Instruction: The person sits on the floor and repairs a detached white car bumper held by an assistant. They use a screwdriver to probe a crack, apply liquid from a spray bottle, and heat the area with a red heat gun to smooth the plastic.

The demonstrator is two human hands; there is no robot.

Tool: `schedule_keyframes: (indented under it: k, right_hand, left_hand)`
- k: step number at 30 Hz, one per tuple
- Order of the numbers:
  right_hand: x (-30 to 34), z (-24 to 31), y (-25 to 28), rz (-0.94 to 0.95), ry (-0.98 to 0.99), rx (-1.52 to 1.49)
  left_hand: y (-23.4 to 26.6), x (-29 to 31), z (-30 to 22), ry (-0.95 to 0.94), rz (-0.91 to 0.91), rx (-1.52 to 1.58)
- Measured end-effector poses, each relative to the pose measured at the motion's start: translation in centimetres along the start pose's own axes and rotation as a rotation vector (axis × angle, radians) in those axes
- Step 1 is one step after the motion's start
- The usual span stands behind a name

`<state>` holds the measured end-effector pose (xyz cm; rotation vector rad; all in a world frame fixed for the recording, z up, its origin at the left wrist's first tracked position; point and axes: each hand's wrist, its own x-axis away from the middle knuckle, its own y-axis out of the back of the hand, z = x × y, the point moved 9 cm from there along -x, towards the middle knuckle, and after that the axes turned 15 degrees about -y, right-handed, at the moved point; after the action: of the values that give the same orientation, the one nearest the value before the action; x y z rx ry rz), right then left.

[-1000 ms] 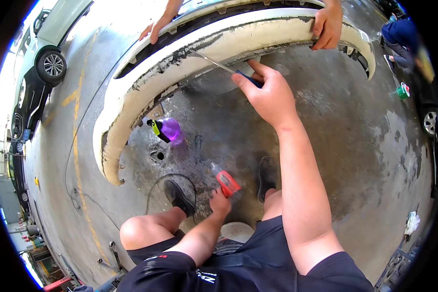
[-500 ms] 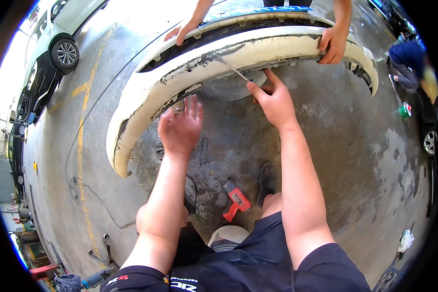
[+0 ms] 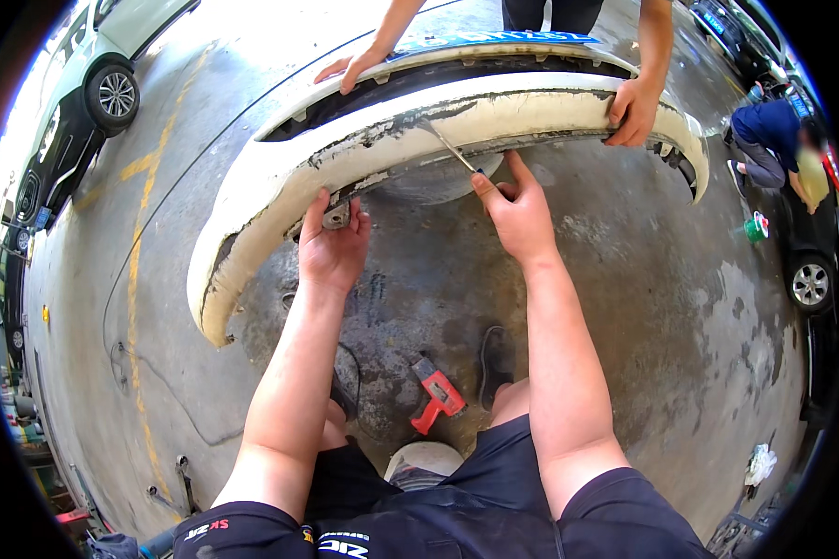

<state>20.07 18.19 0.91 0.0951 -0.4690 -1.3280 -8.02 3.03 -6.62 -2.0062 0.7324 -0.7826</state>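
A cream car bumper [image 3: 280, 172], its paint chipped with dark patches, is held up across the space before me. My right hand [image 3: 520, 214] is closed on a screwdriver [image 3: 457, 152]; its thin metal shaft reaches up to a dark patch on the bumper's face. The forefinger touches the bumper's lower edge. My left hand [image 3: 331, 247] grips that lower edge farther left, thumb up and fingers curled behind. A co-worker's hand [image 3: 636, 110] clasps the bumper's right part, and the same person's other hand [image 3: 356, 67] rests on its far left rim.
A red heat gun [image 3: 438, 396] lies on the concrete floor between my feet. A cable [image 3: 172, 387] runs along the floor at left. Cars stand at both sides, including a white one [image 3: 84, 56]. Another person [image 3: 769, 135] bends over at far right near a green tub [image 3: 757, 226].
My left hand has gone from raised, with fingers spread, to gripping the bumper's lower edge. The screwdriver stays against the bumper in my right hand. The view has shifted slightly.
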Motion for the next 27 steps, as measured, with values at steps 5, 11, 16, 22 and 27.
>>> schedule_keyframes:
  k: [5,11,16,22,27]
  right_hand:
    - [-0.6,-0.3,0.1,0.003,0.013,0.002]
    - [-0.9,-0.3,-0.1,0.008,0.017,0.021]
    - [-1.1,-0.6,-0.3,0.018,0.016,0.0]
    - [-1.0,-0.6,-0.4,0.012,0.034,-0.013]
    - [-0.9,-0.2,0.0,-0.019,0.047,0.025]
  left_hand:
    - [-0.3,0.5,0.3,0.035,-0.028,0.005]
    - [-0.5,0.7,0.0,0.032,-0.045,-0.018]
    - [-0.9,1.2,-0.4,0.01,-0.09,-0.066]
    - [-0.6,1.0,-0.6,-0.011,-0.087,-0.114]
    - [0.0,0.8,-0.6,-0.022,-0.097,-0.13]
